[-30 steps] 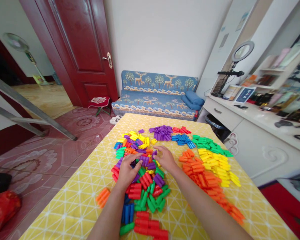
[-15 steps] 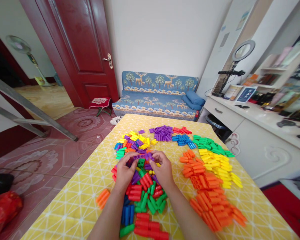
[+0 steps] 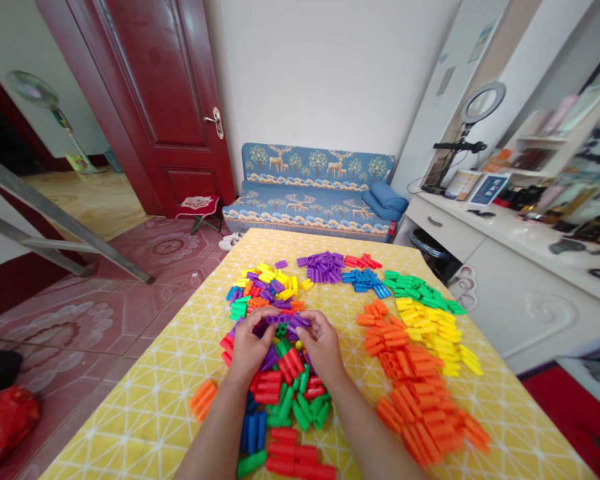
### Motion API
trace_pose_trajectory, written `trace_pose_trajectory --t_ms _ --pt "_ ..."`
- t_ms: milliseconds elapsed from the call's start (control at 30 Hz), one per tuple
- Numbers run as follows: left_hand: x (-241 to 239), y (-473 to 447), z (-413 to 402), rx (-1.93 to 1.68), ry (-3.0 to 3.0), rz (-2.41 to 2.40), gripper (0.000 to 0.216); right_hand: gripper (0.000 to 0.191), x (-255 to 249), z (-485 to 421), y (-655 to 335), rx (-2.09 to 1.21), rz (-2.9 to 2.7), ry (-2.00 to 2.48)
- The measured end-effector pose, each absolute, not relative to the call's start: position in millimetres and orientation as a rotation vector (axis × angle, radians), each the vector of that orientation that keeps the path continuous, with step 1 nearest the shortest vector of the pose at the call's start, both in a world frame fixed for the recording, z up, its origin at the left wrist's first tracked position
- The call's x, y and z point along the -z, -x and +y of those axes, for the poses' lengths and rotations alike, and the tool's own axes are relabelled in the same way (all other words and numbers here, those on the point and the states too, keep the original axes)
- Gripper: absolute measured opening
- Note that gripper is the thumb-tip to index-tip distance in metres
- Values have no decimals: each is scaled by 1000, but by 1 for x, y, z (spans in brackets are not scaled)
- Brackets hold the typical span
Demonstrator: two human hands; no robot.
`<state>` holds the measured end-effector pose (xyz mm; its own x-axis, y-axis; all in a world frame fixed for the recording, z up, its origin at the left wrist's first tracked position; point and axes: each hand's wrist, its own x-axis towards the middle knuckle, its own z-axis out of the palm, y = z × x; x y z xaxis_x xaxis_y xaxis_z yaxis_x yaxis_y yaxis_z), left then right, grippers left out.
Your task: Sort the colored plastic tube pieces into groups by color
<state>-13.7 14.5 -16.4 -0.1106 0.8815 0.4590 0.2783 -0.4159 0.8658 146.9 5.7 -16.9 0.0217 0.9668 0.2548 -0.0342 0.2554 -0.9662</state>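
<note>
My left hand (image 3: 253,341) and my right hand (image 3: 323,347) are close together over a mixed heap of plastic tube blocks. Between the fingertips of my left hand is a purple tube block (image 3: 279,319), its round open ends facing up toward me. My right hand pinches another purple tube block (image 3: 298,322) right beside it; whether the two are joined I cannot tell. Below the hands lie red tube blocks (image 3: 291,363) and green tube blocks (image 3: 303,410). Blue tube blocks (image 3: 253,431) are by my left forearm.
Sorted piles curve around the yellow table (image 3: 145,373): purple blocks (image 3: 325,267), blue blocks (image 3: 364,280), green blocks (image 3: 420,291), yellow blocks (image 3: 433,327) and orange blocks (image 3: 415,380). A mixed pile (image 3: 265,283) sits beyond my left hand. Past the table is a blue sofa (image 3: 310,193).
Both hands have sunk slightly toward me and still hold the purple blocks, which now show more clearly between the fingers. The view has shifted a little; the piles look the same.
</note>
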Motion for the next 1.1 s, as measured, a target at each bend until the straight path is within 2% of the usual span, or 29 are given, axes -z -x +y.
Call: trace_pose_trajectory --t_ms 133,300,433,733,1100 --pt "22 14 16 -1577 -1542 1322 24 31 11 14 -151 -848 -1431 1140" --pt "22 14 16 -1587 -1468 1356 29 26 -26 67 -177 -480 -1665 1266" --pt "18 15 15 -1553 -1513 1381 28 22 -42 135 -209 -293 -1622 1486" --pt "22 15 15 -1532 -1524 1392 27 20 -17 210 -247 -151 -1425 1861" --pt "18 15 14 -1532 -1556 1409 27 21 -15 199 -238 -153 -1579 1712"
